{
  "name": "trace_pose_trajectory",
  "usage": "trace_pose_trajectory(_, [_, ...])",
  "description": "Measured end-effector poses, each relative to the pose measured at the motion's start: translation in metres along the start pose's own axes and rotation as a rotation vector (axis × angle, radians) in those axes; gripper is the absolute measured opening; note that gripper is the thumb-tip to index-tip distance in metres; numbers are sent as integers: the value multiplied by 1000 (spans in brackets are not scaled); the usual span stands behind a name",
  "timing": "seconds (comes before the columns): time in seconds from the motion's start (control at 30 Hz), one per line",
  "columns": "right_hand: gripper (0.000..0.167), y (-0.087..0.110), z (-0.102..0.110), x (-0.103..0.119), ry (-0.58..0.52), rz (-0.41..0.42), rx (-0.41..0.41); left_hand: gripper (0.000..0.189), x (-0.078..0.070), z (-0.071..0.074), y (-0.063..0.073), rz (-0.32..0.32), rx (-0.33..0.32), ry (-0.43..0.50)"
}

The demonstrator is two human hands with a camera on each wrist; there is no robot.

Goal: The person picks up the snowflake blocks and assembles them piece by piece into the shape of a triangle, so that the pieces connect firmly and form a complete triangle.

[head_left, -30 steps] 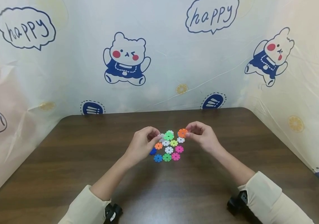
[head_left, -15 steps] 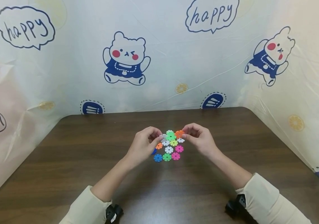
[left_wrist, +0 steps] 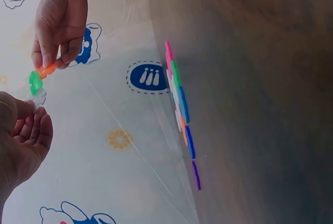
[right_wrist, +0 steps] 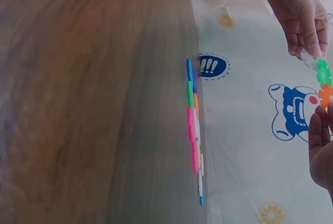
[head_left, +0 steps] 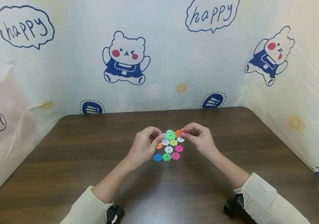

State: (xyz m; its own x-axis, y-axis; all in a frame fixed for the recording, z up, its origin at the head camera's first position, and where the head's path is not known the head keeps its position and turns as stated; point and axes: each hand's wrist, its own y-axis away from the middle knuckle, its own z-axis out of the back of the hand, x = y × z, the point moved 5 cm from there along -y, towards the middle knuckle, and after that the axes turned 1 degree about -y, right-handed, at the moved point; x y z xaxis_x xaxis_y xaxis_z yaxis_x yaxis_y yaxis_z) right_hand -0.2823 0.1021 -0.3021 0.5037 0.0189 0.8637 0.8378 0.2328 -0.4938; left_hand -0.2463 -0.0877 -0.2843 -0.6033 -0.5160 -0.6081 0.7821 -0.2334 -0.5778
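Observation:
Between thumb and fingers, my left hand (head_left: 143, 145) pinches a whitish notched plastic disc (left_wrist: 39, 97), the snowflake-shaped building kind. A bright green disc (head_left: 171, 135) is joined to its right side, held up over the table. My right hand (head_left: 200, 138) pinches an orange disc (head_left: 179, 133) whose edge meets the green one. The wrist views show these pieces in a row, green (right_wrist: 323, 73) in the middle, well above the tabletop. Fingertips cover part of the whitish and orange discs.
Loose discs lie flat below the hands: blue (head_left: 157, 157), green (head_left: 166, 156), pink (head_left: 175, 155), white (head_left: 169, 149) and several others. The left wrist view also shows a purple disc (left_wrist: 196, 175). Behind the dark wooden table (head_left: 64, 174) hangs a printed sheet (head_left: 165, 56).
My right hand has moved left, bringing the orange disc from apart to the green disc's right edge. The left hand has shifted slightly right; the loose discs lie as before.

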Motion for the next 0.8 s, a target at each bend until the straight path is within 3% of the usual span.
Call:
trace_pose_trajectory(0.33, [12,0,-2,-2,8,-28,-23,14,3,-3,1,-25,-27,-31])
trace_pose_trajectory(0.63, [12,0,-8,4,35,29,-51,13,2,0,1,-39,-101,-76])
trace_pose_trajectory(0.8, [11,0,-9,4,35,29,-65,14,1,-1,1,-44,-90,-68])
